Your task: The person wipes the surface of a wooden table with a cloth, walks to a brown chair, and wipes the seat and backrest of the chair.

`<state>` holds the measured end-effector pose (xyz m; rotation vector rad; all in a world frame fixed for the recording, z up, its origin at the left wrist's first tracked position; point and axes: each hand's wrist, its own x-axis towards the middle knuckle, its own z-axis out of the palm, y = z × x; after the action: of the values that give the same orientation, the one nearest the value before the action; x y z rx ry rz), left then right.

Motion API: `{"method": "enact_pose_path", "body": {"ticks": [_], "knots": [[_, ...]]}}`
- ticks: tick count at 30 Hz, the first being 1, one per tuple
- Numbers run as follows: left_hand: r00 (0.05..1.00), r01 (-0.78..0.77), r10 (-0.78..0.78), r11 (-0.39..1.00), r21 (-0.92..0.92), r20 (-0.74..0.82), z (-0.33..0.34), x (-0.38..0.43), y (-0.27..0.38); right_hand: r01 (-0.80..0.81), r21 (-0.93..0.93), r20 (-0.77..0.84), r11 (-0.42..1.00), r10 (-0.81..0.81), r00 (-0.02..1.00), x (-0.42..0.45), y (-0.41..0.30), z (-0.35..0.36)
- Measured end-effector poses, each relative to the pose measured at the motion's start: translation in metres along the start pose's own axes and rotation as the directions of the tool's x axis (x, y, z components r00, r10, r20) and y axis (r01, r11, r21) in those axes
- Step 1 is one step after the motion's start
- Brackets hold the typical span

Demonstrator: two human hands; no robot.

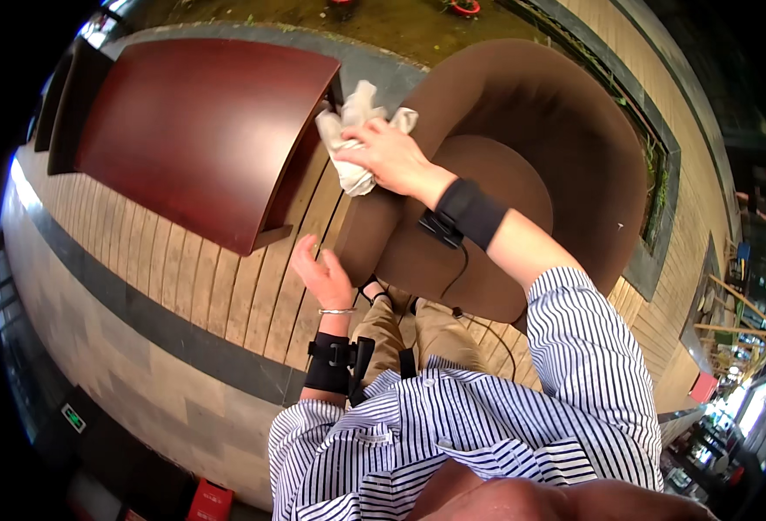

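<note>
My right hand (386, 153) grips a crumpled white cloth (355, 176) over the arm of a brown upholstered armchair (578, 150). Parts of the cloth stick out blurred past the fingers, towards a dark red wooden table (207, 130). Whether the cloth touches the chair arm cannot be told. My left hand (323, 270) is raised with nothing in it, its fingers apart, between the table's near corner and the front of the chair arm. Black bands are strapped round both wrists, and a bracelet circles the left one.
Wooden decking (194, 267) runs beneath the table and chair, with a dark stone strip and paving beyond it. Dark chairs (73, 111) stand at the table's far end. Shallow water (383, 32) with red pots borders the deck. A black cable (503, 342) hangs by my legs.
</note>
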<state>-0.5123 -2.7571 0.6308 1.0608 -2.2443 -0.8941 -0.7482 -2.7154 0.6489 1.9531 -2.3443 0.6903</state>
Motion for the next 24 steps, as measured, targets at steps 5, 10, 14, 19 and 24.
{"method": "enact_pose_path", "body": {"ticks": [5, 10, 14, 19, 24], "knots": [[0.976, -0.125, 0.100, 0.985, 0.121, 0.193, 0.052, 0.029, 0.014, -0.026, -0.433, 0.015, 0.901, 0.036, 0.999, 0.005, 0.102, -0.025], [0.930, -0.171, 0.102, 0.971, 0.169, 0.353, 0.092, 0.057, 0.050, -0.531, -0.524, -0.388, 0.665, 0.369, 0.845, -0.049, 0.220, -0.105], [0.925, -0.308, 0.206, 0.898, 0.314, 0.319, 0.095, 0.044, 0.066, -0.854, -0.423, -0.610, 0.302, 0.602, 0.515, -0.141, 0.281, -0.173], [0.927, -0.340, 0.229, 0.849, 0.405, 0.297, 0.101, 0.042, 0.057, -0.931, 0.216, -0.528, 0.294, 0.837, 0.142, -0.119, 0.242, -0.154], [0.911, -0.406, 0.341, 0.837, 0.366, 0.231, 0.138, 0.053, 0.091, -0.569, 0.164, -0.564, 0.806, 0.550, 0.616, -0.062, 0.215, -0.095]]}}
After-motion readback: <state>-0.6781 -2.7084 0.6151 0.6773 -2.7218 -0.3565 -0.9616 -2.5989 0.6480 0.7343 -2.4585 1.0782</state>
